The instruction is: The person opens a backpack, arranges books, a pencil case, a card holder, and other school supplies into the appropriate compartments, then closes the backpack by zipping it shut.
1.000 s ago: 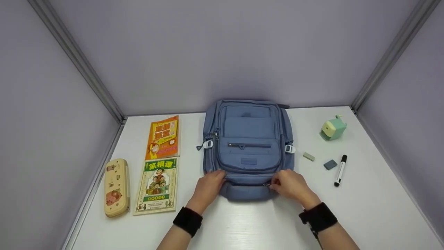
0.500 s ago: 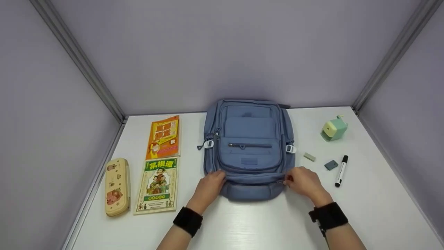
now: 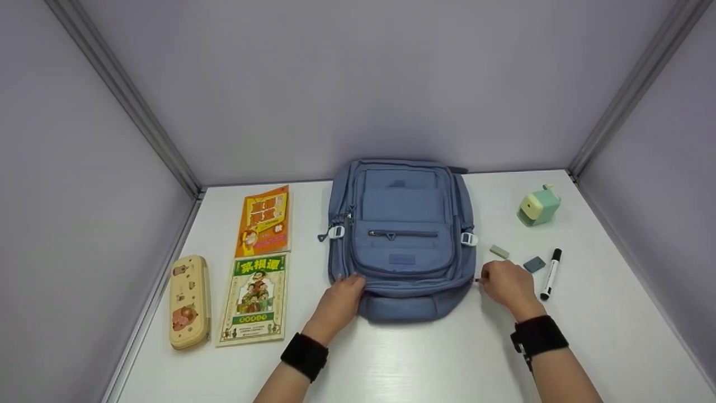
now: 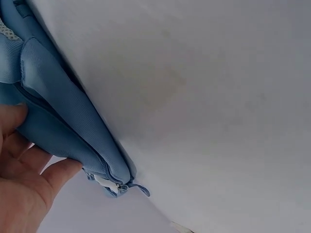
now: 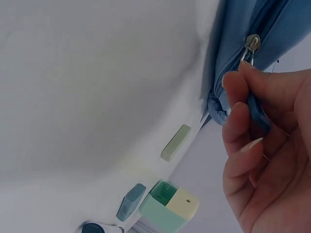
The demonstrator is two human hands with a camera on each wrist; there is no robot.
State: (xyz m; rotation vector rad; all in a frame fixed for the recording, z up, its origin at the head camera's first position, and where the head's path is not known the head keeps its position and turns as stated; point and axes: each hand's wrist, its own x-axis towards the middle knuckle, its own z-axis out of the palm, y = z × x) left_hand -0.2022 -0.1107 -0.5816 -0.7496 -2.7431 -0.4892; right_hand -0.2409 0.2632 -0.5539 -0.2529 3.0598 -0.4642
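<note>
A blue backpack (image 3: 405, 207) lies front side up at the table's middle, against the back wall. My left hand (image 3: 337, 302) grips its lower left corner; in the left wrist view the thumb and fingers of that hand (image 4: 29, 170) hold the blue fabric (image 4: 63, 141) beside a zipper seam. Just off the bag's lower right side is my right hand (image 3: 510, 284). In the right wrist view this hand (image 5: 267, 131) pinches a blue pull tab (image 5: 257, 112) hanging from a metal zipper slider (image 5: 252, 42).
Left of the bag lie an orange book (image 3: 263, 221), a green-and-cream book (image 3: 253, 299) and a cream pencil case (image 3: 189, 302). To its right are a mint sharpener (image 3: 540, 206), a pale green eraser (image 3: 499, 252), a dark eraser (image 3: 534, 264) and a marker (image 3: 551, 274). Walls stand behind and at both sides.
My right hand has moved right and slightly up along the bag's lower edge with the zipper pull, and the gap along the lower seam has closed up. The left hand has stayed nearly in place.
</note>
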